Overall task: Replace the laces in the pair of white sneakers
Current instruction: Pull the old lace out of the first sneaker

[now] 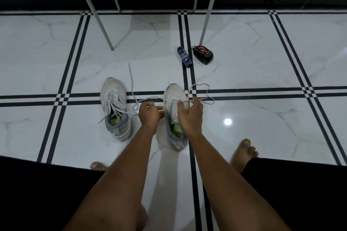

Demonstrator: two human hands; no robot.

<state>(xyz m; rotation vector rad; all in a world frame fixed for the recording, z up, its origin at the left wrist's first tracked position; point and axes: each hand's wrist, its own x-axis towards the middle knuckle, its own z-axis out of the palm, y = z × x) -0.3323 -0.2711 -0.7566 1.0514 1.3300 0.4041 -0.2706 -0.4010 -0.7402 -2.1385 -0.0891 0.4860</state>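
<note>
Right sneaker (175,99) lies lengthwise, toe pointing away from us; left hand (149,113) and right hand (190,112) fingers each pinch its lace (148,98). Left sneaker (114,107) parallel.

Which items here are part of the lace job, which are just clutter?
In the job:
right sneaker, under both hands
left sneaker, laced
lace, held by left hand and right hand

Lying about:
blue spray can
black shoe polish
grey stand

One head-worn wide-angle view looked forward and steeply down over both forearms; the tiled floor (262,58) sat close below; no second view.
</note>
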